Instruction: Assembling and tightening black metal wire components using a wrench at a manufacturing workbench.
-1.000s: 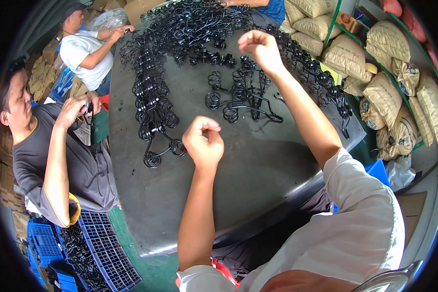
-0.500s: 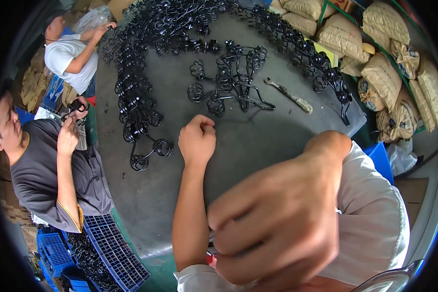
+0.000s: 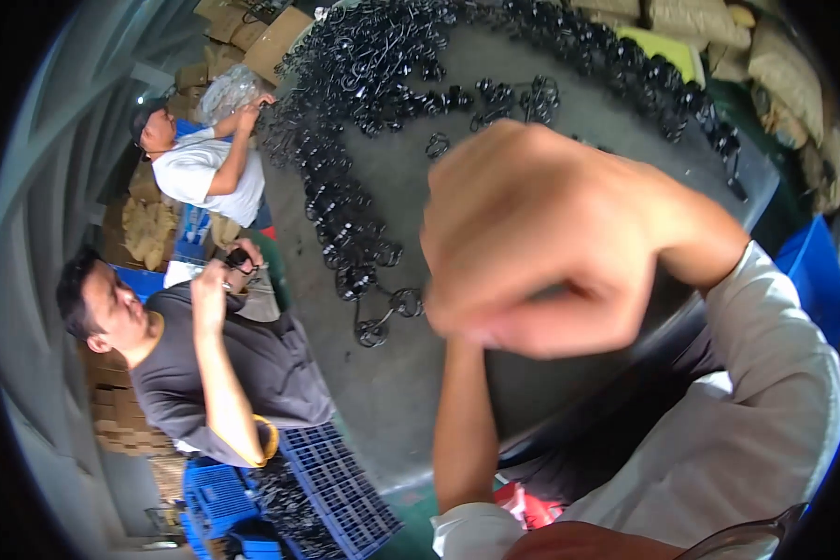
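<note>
Grey round table (image 3: pixel 392 411) in a workshop, black wire pieces (image 3: pixel 345 215) heaped along its far rim; nearest piece (image 3: pixel 383 322) lies left of the hands, apart from both; right hand (image 3: pixel 541 243) raised close to camera, fist curled, blurred, contents cannot tell; left hand hidden behind it, only forearm (image 3: pixel 467 420) shows; judgement: lower the fist before picking, for sight

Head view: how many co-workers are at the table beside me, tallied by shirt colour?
Co-worker in white shirt: 1
Co-worker in dark grey shirt: 1
Total: 2
</note>
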A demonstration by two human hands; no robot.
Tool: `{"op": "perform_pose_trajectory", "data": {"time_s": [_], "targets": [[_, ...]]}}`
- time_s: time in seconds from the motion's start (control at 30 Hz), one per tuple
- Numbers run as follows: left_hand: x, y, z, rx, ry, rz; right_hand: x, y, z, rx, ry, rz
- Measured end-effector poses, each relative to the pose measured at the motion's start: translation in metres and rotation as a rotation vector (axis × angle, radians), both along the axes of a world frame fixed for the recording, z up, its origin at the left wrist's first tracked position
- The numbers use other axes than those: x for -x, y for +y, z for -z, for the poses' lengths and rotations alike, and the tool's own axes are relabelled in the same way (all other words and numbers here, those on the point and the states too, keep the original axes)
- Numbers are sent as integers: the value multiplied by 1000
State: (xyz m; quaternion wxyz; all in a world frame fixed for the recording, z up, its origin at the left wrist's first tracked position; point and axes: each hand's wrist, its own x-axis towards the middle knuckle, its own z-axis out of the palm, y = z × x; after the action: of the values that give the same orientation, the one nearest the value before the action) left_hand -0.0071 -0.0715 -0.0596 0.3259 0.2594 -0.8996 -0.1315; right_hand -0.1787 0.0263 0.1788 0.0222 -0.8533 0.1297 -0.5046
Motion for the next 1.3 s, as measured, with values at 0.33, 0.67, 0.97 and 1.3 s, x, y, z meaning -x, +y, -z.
{"op": "perform_pose_trajectory", "data": {"time_s": [0.33,0.67,0.97,1.3], "targets": [[-4,7,-61,-435,34,-307,107,-186,67,-689,71,1123],[5,15,-64,-452,14,-321,113,-258,133,-1041,598,1293],[2,12,-63,-467,24,-301,113,-242,112,-632,149,1239],[4,7,-60,-523,182,-273,109,-42,89,-1241,-89,501]]}}
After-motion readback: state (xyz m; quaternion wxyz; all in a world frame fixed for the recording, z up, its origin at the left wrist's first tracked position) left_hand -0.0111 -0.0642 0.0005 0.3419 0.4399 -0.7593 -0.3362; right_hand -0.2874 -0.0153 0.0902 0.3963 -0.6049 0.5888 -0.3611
